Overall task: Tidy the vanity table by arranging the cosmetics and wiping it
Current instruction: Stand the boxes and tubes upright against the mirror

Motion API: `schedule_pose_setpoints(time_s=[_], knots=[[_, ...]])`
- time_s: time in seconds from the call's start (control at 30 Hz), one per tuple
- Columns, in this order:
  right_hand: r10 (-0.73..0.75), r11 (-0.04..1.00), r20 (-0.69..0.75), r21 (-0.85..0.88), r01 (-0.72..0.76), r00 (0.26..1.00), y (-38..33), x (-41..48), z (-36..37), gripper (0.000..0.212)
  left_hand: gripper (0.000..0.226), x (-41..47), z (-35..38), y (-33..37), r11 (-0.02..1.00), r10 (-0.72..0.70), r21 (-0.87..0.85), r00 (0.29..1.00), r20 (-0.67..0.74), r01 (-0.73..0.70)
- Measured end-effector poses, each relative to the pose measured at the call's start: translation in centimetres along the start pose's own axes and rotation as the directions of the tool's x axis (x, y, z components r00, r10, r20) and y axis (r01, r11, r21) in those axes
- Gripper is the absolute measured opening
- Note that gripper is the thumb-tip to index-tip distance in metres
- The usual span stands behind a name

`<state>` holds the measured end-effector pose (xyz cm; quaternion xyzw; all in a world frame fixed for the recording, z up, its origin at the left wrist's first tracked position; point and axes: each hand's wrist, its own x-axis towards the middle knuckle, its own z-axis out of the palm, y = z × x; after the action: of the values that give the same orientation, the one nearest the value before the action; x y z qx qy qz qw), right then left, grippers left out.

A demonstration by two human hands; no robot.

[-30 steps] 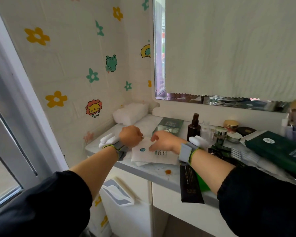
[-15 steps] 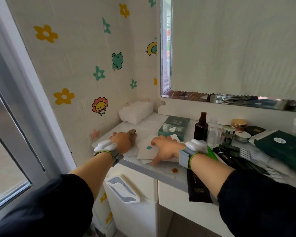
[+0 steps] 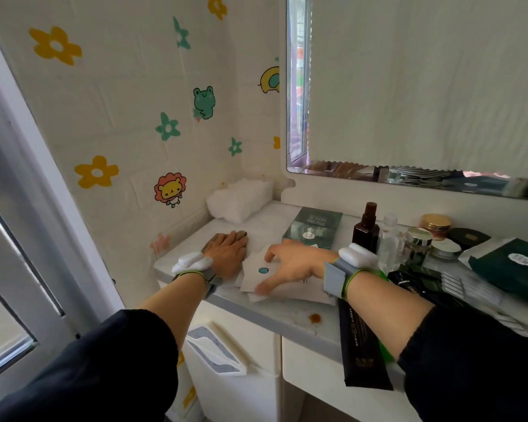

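on vanity top (image 3: 287, 318), l hand (image 3: 226, 257) flat on cloth (image 3: 242, 234), r hand (image 3: 296, 263) splayed wide on sachets (image 3: 253, 277)

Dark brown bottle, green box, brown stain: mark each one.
Dark brown bottle (image 3: 365, 234), head view, on its body.
Green box (image 3: 314, 223), head view, on its top face.
Brown stain (image 3: 315, 318), head view, on its middle.

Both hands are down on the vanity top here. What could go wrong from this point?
The long black sachet overhangs the front edge of the pale marbled tabletop beside the right forearm; a nudge could drop it.
The right hand, pressing on the white paper sachets, has its wrist close to the upright dark brown bottle; pulling back might tip it.
The brown spot lies apart from the left hand and may be missed.
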<state>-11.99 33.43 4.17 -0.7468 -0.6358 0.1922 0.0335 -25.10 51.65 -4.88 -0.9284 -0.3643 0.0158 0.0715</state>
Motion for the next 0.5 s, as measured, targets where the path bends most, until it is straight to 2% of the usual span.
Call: schedule_pose_setpoints(time_s=[0.07, 0.17, 0.23, 0.3, 0.37, 0.43, 0.5], knots=[[0.016, 0.997, -0.138, 0.082, -0.004, 0.99, 0.3, 0.9, -0.3, 0.071, 0.052, 1.2, -0.5, 0.5, 0.992, 0.073, 0.099, 0.997, 0.028, -0.076], [0.063, 0.997, -0.313, -0.016, -0.071, 0.948, 1.2, 2.6, -0.3, 0.056, 0.05, 3.1, -1.8, 1.3, 0.945, 0.211, 0.243, 0.975, 0.067, -0.221], [0.092, 0.988, -0.32, -0.088, -0.127, 0.943, 1.9, 3.7, -0.2, 0.056, 0.044, 4.4, -2.4, 1.7, 0.861, 0.443, 0.302, 0.895, -0.05, -0.409], [0.138, 0.976, -0.293, -0.123, -0.18, 0.946, 2.6, 4.8, -0.2, 0.057, 0.038, 6.5, -2.0, 1.6, 0.801, 0.549, 0.336, 0.832, -0.083, -0.495], [0.171, 0.965, -0.252, -0.151, -0.213, 0.953, 3.3, 5.6, -0.1, 0.06, 0.038, 7.9, -1.6, 2.0, 0.794, 0.557, 0.362, 0.823, -0.111, -0.489], [0.181, 0.958, -0.228, -0.181, -0.224, 0.957, 3.7, 6.2, 0.2, 0.061, 0.042, 8.9, -2.4, 3.0, 0.777, 0.554, 0.377, 0.832, -0.03, -0.504], [0.169, 0.954, -0.249, -0.2, -0.222, 0.953, 4.0, 6.5, 0.6, 0.06, 0.047, 10.3, -2.1, 3.7, 0.812, 0.447, 0.412, 0.894, 0.017, -0.413]])
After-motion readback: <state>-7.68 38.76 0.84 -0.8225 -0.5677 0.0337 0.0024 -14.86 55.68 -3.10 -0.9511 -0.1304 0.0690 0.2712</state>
